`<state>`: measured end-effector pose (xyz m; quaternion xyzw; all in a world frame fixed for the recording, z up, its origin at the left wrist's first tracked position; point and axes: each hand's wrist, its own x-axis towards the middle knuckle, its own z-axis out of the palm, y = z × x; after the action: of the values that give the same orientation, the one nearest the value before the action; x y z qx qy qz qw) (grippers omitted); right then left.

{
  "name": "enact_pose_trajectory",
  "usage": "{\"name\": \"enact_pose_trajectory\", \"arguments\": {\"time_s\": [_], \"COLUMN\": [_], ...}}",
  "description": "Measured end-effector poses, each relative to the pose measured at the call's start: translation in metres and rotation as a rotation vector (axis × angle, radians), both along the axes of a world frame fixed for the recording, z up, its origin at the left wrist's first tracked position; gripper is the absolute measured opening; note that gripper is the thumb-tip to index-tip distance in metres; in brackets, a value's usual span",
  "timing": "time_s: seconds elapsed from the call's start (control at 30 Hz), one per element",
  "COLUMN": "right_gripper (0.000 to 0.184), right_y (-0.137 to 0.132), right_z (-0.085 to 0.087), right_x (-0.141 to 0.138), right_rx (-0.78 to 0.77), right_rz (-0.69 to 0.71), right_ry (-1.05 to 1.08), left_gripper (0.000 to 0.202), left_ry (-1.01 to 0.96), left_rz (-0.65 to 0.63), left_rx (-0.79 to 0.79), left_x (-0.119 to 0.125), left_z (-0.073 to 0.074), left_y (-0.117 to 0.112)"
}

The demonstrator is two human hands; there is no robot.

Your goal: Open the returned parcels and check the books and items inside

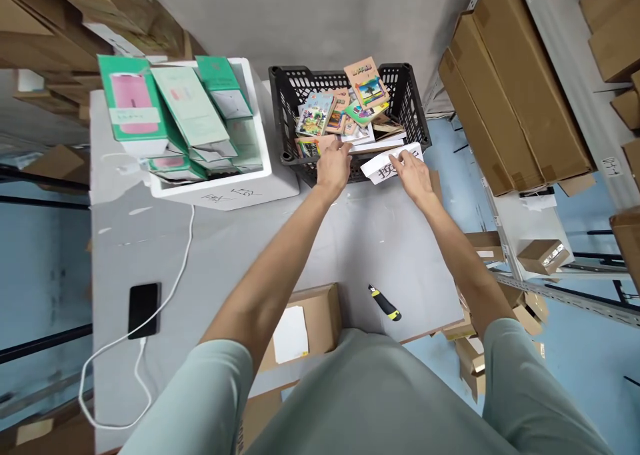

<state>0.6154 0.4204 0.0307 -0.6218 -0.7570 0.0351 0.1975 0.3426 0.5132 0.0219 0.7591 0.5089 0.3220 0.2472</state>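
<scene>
lighting: bright, even, diffuse; source out of view. shadows: soft grey patch on the tabletop (400, 242) between the forearms (297, 242); darker tone inside the black crate (281, 112). glare: small highlights on the taped carton (550, 255), right. distortion: wide-angle; shelving (575, 75) slants at the edge. focus: utility knife (384, 302) distinct; floor (45, 262) at left soft.

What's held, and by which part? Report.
Right hand: fingertips near far edge of the white label; grip unclear. Left hand: at near rim of the black crate; hold unclear.
</scene>
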Motion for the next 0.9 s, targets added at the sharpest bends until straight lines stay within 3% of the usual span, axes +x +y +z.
{"name": "enact_pose_trajectory", "arguments": {"time_s": [0.2,0.33,0.63,0.9], "right_gripper": [0.044,0.047,0.044,0.046], "right_y": [0.014,0.018,0.024,0.030], "right_z": [0.024,0.034,0.026,0.020], "right_x": [0.001,0.002,-0.012,-0.019], "right_rx": [-0.067,-0.059,-0.022,0.034], "right_rz": [0.015,0.029,-0.059,-0.088], "right_ry": [-0.243,-0.274,-0.203,-0.186], "left_gripper": [0.026,0.027,0.026,0.022], "left_ry": [0.204,0.221,0.174,0.131], "left_rz": [0.061,0.038,0.029,0.036], "left_rx": [0.021,0.053,0.063,0.033], "left_x": [0.002,0.001,0.002,0.005], "left_z": [0.018,0.021,0.017,0.026], "left_y": [-0.003,-0.004,0.008,0.013]}}
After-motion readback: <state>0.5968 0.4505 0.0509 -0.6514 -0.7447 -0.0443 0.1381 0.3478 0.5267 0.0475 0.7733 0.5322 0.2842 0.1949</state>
